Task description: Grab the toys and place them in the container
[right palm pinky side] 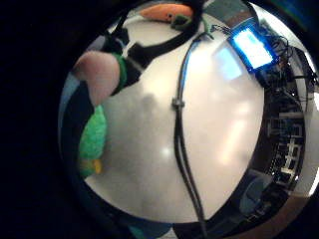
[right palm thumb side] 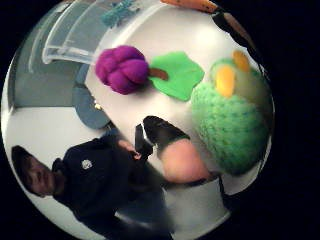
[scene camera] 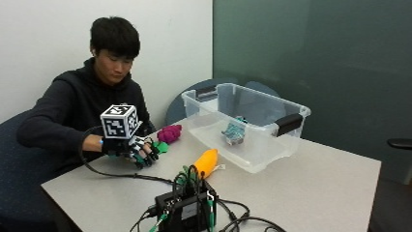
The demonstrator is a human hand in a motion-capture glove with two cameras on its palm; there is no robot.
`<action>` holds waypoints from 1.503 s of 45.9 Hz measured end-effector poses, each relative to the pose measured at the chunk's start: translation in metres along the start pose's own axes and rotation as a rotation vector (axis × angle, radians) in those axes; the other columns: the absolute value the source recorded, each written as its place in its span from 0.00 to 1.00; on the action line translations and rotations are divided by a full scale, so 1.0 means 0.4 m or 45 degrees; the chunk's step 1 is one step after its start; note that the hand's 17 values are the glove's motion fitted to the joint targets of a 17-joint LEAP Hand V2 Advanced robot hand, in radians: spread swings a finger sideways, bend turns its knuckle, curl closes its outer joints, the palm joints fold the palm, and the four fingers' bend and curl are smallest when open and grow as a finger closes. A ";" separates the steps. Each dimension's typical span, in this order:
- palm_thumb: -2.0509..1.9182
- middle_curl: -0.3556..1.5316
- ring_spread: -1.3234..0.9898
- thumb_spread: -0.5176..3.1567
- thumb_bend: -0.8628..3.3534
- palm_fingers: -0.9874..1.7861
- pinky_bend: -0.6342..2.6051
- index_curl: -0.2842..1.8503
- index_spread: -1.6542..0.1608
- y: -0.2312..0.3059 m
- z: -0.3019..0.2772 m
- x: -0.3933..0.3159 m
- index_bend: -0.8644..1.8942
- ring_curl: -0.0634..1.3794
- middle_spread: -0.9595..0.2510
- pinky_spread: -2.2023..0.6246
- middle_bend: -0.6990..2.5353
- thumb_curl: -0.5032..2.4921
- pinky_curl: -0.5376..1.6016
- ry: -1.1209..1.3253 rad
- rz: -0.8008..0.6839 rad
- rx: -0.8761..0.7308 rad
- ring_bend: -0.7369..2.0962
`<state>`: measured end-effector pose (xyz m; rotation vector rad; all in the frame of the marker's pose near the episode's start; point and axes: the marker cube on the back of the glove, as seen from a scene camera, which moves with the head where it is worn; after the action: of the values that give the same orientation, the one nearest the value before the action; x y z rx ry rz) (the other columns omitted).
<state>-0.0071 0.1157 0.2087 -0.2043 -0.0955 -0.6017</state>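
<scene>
1. Scene: person seated at the surface (scene camera: 309,188); gloved right hand (scene camera: 132,147) sits low over the near edge, next to the purple toy (scene camera: 170,133).
2. Grip state: fingers curl around the green knitted toy (right palm thumb side: 231,122). Thumb-side palm view shows it filling the space beside a fingertip (right palm thumb side: 182,160); little-finger-side view shows it tucked against the palm. Judged clamped on it; whether it is lifted off the surface yet cannot be told.
3. Other toys: purple toy with green leaf (right palm thumb side: 176,75) lies on the surface just beside the hand; orange toy (scene camera: 207,162) lies near the container's front wall.
4. Container (scene camera: 257,159): clear plastic bin w/ black handles, open top, well apart from the hand across the surface. One teal toy (scene camera: 234,129) already inside.
5. Step in hand (judgement): lift and carry green toy to bin.
6. Procedure:
   - Keep fingers wrapped round the toy body; soft knit can slip if pinched at an edge only.
   - Raise straight up before travelling, to clear purple toy and leaf.
   - Pass above the bin rim, not into the wall.
   - Release over the open floor, away from the teal toy.
7. Remaining: purple and orange toys, approx. two more cycles.
</scene>
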 end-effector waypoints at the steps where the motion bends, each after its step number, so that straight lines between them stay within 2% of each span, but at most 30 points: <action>1: 0.52 0.42 0.51 0.48 0.20 0.47 0.47 0.26 0.81 0.001 0.006 -0.001 0.36 0.21 0.76 0.78 0.31 0.28 0.40 0.010 0.001 0.028 0.53; 4: 0.54 0.42 0.49 0.48 0.21 0.54 0.50 0.25 0.81 -0.004 0.009 -0.001 0.35 0.23 0.75 0.75 0.31 0.29 0.40 0.022 0.000 0.127 0.58; 5: 0.55 0.42 0.48 0.49 0.22 0.60 0.52 0.24 0.81 -0.008 0.008 0.000 0.34 0.25 0.74 0.73 0.31 0.29 0.41 0.022 -0.005 0.155 0.61; 8: 0.59 0.44 0.47 0.50 0.24 0.71 0.53 0.23 0.81 -0.020 0.007 -0.002 0.34 0.26 0.71 0.69 0.36 0.30 0.41 0.012 -0.029 0.202 0.64; 15: 0.65 0.50 0.45 0.51 0.26 0.80 0.52 0.24 0.81 -0.054 -0.005 -0.013 0.38 0.34 0.67 0.66 0.43 0.32 0.44 -0.034 -0.036 0.194 0.71; 22: 0.67 0.54 0.45 0.44 0.25 0.79 0.54 0.27 0.80 -0.100 -0.108 -0.028 0.40 0.38 0.65 0.65 0.47 0.35 0.46 -0.118 0.008 0.250 0.74; 40: 0.68 0.59 0.45 0.40 0.23 0.76 0.55 0.32 0.79 -0.230 -0.434 -0.143 0.43 0.42 0.63 0.65 0.50 0.38 0.49 -0.061 -0.059 0.442 0.77; 48: 0.68 0.60 0.45 0.40 0.23 0.75 0.56 0.34 0.79 -0.374 -0.576 -0.261 0.43 0.42 0.62 0.65 0.50 0.39 0.49 -0.145 -0.135 0.481 0.77; 54: 0.68 0.61 0.45 0.40 0.22 0.74 0.56 0.35 0.79 -0.500 -0.620 -0.328 0.42 0.43 0.62 0.64 0.50 0.39 0.50 -0.204 -0.063 0.439 0.77; 59: 0.67 0.61 0.45 0.42 0.21 0.72 0.56 0.36 0.79 -0.586 -0.610 -0.360 0.40 0.42 0.62 0.65 0.48 0.38 0.50 -0.223 0.028 0.378 0.76; 63: 0.64 0.59 0.45 0.45 0.20 0.65 0.56 0.36 0.79 -0.628 -0.580 -0.354 0.37 0.41 0.62 0.64 0.45 0.37 0.50 -0.272 0.060 0.185 0.74; 65: 0.61 0.56 0.45 0.45 0.18 0.48 0.57 0.36 0.79 -0.628 -0.553 -0.378 0.36 0.41 0.63 0.65 0.38 0.35 0.51 -0.266 0.020 0.109 0.71; 66: 0.58 0.55 0.46 0.45 0.17 0.33 0.55 0.38 0.78 -0.625 -0.543 -0.388 0.39 0.38 0.65 0.67 0.35 0.34 0.51 -0.268 0.000 0.090 0.65; 67: 0.58 0.55 0.47 0.45 0.18 0.29 0.55 0.40 0.78 -0.622 -0.537 -0.392 0.41 0.39 0.66 0.68 0.35 0.33 0.52 -0.280 -0.016 0.082 0.62; 69: 0.56 0.52 0.48 0.46 0.18 0.27 0.53 0.38 0.78 -0.615 -0.533 -0.382 0.41 0.34 0.68 0.70 0.32 0.32 0.49 -0.311 -0.033 0.089 0.57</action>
<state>-0.2666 -0.0445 0.0183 -0.2080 -0.3549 -0.5964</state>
